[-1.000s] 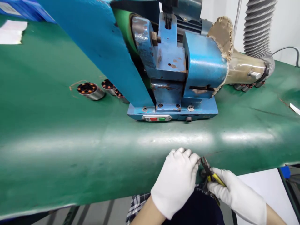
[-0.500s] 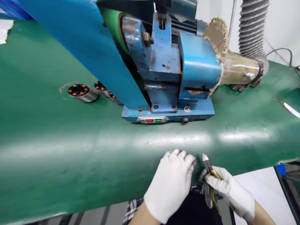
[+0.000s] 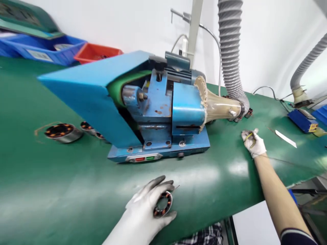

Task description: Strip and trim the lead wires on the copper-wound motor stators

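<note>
My left hand (image 3: 143, 211), in a white glove with grey fingertips, curves round a small motor stator (image 3: 169, 203) near the front of the green table. Its fingers lie along the far side and the thumb along the near side. The stator's open ring faces up, with copper windings and a short wire end sticking out. Farther off to the right, my gloved right hand (image 3: 257, 146) is closed round cutting pliers (image 3: 250, 136) with yellow handles, low over the table. The pliers' jaws are hard to make out.
A blue belt grinder (image 3: 155, 129) with a grey hose (image 3: 231, 51) stands mid-table. More stators (image 3: 68, 134) sit to its left. Blue (image 3: 53, 51) and red (image 3: 98, 52) bins stand at the back left. A white strip (image 3: 286, 139) and a blue box (image 3: 302, 120) are at right.
My right hand has moved far right and forward with the pliers. The left has shifted left, and the stator now shows in it. The view has tilted up, bringing the wall and bins into sight.
</note>
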Action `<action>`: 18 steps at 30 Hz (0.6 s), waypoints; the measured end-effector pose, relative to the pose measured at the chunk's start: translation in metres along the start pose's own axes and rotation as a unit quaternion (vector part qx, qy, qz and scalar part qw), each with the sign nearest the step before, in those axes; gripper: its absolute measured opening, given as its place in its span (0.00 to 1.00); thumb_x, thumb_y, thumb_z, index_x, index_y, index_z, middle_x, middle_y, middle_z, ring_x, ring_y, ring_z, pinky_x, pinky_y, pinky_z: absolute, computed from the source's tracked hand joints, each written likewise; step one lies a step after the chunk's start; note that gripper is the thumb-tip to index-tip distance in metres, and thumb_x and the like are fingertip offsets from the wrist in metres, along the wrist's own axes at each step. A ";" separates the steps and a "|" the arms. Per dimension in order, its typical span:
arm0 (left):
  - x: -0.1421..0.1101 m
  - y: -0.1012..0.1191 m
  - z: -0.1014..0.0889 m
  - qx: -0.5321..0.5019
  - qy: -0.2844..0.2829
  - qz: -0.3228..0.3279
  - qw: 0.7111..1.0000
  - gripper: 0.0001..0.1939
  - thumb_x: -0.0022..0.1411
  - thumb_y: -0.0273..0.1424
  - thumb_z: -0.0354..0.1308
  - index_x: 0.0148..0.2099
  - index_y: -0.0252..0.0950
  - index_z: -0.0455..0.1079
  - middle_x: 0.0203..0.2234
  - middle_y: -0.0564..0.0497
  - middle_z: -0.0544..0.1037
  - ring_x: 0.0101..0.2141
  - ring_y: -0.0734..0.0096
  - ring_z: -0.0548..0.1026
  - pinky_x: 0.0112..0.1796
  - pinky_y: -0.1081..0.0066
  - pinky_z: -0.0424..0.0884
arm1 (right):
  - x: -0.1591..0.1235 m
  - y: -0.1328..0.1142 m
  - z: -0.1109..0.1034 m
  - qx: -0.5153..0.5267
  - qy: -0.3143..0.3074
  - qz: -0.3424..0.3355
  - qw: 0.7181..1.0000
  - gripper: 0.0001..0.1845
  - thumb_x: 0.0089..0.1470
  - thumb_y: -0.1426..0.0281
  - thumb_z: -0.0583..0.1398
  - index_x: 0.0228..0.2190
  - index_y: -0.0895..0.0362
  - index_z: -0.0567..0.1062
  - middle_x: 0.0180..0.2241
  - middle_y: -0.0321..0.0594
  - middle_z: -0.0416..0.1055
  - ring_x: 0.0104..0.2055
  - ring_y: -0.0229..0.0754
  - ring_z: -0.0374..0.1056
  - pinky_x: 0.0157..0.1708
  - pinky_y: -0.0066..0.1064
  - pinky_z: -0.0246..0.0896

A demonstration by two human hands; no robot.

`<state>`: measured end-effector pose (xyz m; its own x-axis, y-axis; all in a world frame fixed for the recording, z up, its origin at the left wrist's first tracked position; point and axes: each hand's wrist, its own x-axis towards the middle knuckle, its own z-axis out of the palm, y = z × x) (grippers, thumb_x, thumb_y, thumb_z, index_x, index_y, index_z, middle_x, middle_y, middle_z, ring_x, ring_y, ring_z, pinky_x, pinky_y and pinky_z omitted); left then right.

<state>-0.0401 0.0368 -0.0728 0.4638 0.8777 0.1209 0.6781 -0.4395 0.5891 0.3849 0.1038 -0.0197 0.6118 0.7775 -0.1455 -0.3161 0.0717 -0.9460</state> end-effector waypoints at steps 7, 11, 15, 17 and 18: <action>0.003 0.046 -0.003 -0.413 -0.045 -0.229 0.880 0.22 0.34 0.27 0.63 0.37 0.37 0.67 0.24 0.54 0.76 0.25 0.65 0.75 0.29 0.69 0.70 | 0.006 -0.041 -0.022 -0.241 0.078 -0.141 0.957 0.14 0.56 0.64 0.58 0.43 0.59 0.71 0.26 0.32 0.68 0.16 0.29 0.54 0.16 0.22 0.52; 0.013 0.075 -0.011 -0.606 -0.004 -0.281 0.744 0.20 0.31 0.23 0.62 0.30 0.37 0.60 0.17 0.60 0.69 0.18 0.81 0.63 0.22 0.78 0.59 | -0.053 -0.017 -0.023 -0.379 -0.024 -0.119 0.918 0.21 0.44 0.72 0.64 0.44 0.52 0.76 0.32 0.36 0.74 0.26 0.37 0.68 0.28 0.27 0.62; 0.016 0.077 -0.020 -0.693 -0.050 -0.288 0.659 0.19 0.37 0.29 0.65 0.33 0.37 0.63 0.16 0.60 0.62 0.18 0.80 0.61 0.20 0.79 0.54 | -0.100 0.015 -0.039 -0.606 -0.144 -0.121 0.773 0.29 0.50 0.73 0.52 0.55 0.47 0.65 0.50 0.38 0.70 0.50 0.46 0.67 0.49 0.36 0.61; 0.012 0.078 -0.026 -0.692 -0.053 -0.274 0.666 0.24 0.34 0.26 0.66 0.38 0.36 0.65 0.20 0.57 0.67 0.22 0.77 0.65 0.22 0.78 0.57 | -0.113 0.027 -0.050 -0.668 -0.161 -0.131 0.715 0.32 0.51 0.73 0.48 0.58 0.51 0.60 0.53 0.42 0.67 0.53 0.47 0.65 0.51 0.39 0.60; 0.010 0.080 -0.029 -0.684 -0.058 -0.266 0.677 0.26 0.33 0.23 0.66 0.39 0.36 0.66 0.23 0.56 0.68 0.24 0.76 0.66 0.24 0.77 0.58 | -0.117 0.032 -0.054 -0.681 -0.162 -0.132 0.701 0.33 0.51 0.74 0.47 0.59 0.52 0.59 0.54 0.43 0.66 0.54 0.47 0.64 0.52 0.39 0.60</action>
<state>0.0024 0.0163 -0.0013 0.4576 0.7858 -0.4160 -0.3581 0.5912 0.7227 0.3424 -0.0191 -0.0481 0.2515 0.9666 -0.0494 0.8988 -0.2522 -0.3585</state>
